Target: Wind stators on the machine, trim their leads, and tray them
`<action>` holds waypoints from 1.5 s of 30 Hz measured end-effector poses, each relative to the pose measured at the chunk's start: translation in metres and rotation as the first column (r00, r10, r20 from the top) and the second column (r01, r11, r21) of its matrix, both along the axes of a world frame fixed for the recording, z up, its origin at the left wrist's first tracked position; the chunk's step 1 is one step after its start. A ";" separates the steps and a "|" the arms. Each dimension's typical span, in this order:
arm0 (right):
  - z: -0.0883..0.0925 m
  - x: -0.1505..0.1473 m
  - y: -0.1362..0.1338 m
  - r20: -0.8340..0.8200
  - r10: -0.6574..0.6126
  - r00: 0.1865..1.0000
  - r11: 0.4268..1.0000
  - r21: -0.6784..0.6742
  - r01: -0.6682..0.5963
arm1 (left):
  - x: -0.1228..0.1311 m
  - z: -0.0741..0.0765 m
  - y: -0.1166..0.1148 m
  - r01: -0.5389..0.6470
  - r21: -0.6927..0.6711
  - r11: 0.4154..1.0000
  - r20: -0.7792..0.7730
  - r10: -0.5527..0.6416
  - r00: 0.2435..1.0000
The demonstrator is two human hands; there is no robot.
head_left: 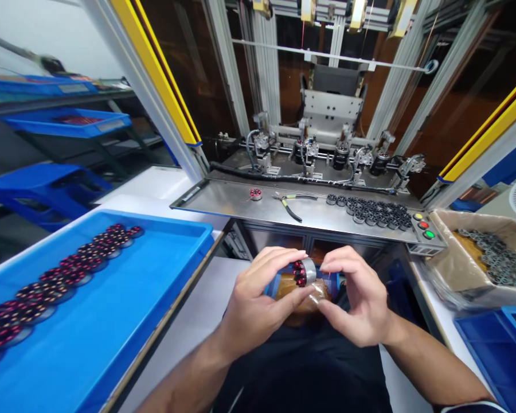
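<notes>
Left hand: grip clenched on a small round motor stator with red copper windings and a silver ring. It is held in front of and below the grey steel worktop.

Right hand: fingertips curl in at the stator's right side. Whether this grip clamps it cannot be told.

On the worktop:
- one more red-wound stator
- yellow-handled pliers
- a cluster of black unwound cores
- three coloured push-buttons at the right end

Left of the worktop, a blue plastic tray carries a row of wound stators. Right of the worktop, a lined cardboard box holds dark cores.
</notes>
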State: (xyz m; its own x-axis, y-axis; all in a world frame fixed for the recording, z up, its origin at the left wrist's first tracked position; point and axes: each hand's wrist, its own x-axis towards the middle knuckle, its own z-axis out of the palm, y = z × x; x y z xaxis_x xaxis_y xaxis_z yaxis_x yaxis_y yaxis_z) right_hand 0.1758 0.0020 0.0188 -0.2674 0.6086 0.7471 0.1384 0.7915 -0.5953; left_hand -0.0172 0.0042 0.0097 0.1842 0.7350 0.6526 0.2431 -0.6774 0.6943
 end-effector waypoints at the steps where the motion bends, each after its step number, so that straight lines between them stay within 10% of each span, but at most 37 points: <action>1: 0.002 -0.001 0.000 -0.002 0.007 1.000 1.000 -0.020 -0.007 | 0.000 0.000 0.000 -0.019 0.049 0.999 -0.023 0.020 1.000; 5: 0.009 -0.004 0.000 0.068 0.022 0.997 0.995 -0.094 -0.016 | -0.004 -0.002 0.000 -0.038 0.129 0.991 -0.061 0.046 0.997; 15: 0.036 0.005 0.003 0.268 0.086 0.960 0.970 -0.243 -0.019 | 0.003 -0.011 -0.006 0.348 -0.345 0.872 0.437 -0.179 0.881; 22: 0.042 0.024 0.008 0.322 0.104 0.941 0.934 -0.356 0.019 | -0.004 -0.010 -0.005 0.119 -0.118 0.986 0.135 -0.103 0.986; 29: 0.069 0.030 0.016 0.401 0.143 0.905 0.955 -0.296 -0.019 | -0.011 0.007 -0.005 0.005 0.198 0.980 -0.149 0.025 0.989; 42: 0.078 0.022 0.044 0.573 0.400 0.715 0.907 -0.360 -0.219 | -0.034 0.010 -0.015 0.208 0.004 0.978 -0.033 -0.208 0.978; 45: 0.064 0.019 0.081 0.621 0.232 0.749 0.955 -0.291 -0.054 | -0.041 0.001 -0.018 0.155 -0.119 0.981 0.186 -0.131 0.974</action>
State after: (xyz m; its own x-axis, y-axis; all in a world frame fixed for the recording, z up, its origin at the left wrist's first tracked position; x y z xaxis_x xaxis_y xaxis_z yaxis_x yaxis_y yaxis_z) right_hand 0.1948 0.0833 0.0829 -0.7264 0.6575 0.2004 0.4541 0.6779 -0.5781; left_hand -0.0579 -0.0143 0.0106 0.1842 0.7911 0.5833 0.0156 -0.5957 0.8030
